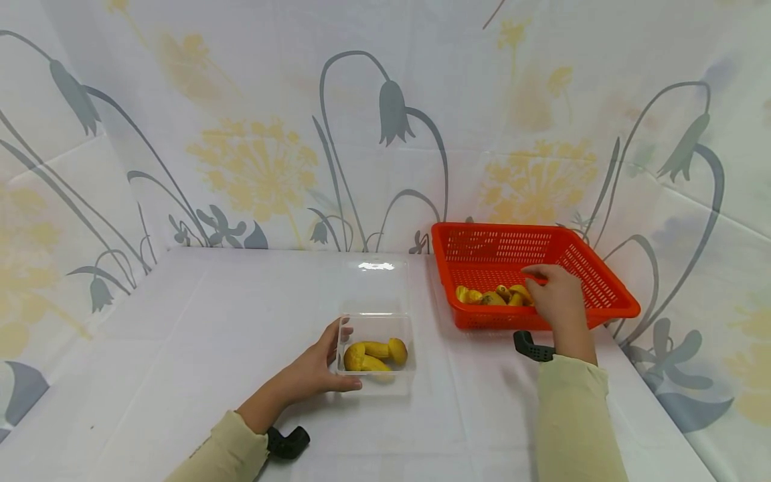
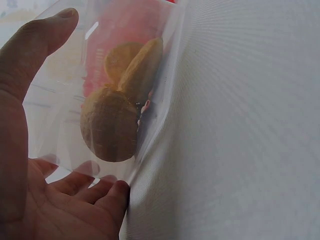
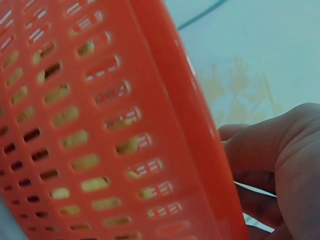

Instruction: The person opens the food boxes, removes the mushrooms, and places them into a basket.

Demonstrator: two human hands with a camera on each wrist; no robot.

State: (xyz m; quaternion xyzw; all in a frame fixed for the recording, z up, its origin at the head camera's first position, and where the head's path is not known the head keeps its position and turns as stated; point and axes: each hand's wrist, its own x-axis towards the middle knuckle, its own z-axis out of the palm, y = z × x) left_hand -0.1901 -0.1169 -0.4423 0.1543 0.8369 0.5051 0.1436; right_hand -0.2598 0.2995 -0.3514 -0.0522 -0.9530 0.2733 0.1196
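Now | clear box (image 1: 376, 321): yellow pieces (image 1: 373, 355) | orange basket (image 1: 530, 258): more

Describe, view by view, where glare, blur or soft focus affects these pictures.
Head view: sharp, evenly lit, glare on the clear container's lid. Left wrist view: left hand soft, buns hazy through plastic. Right wrist view: orange basket and right hand blurred close-up.
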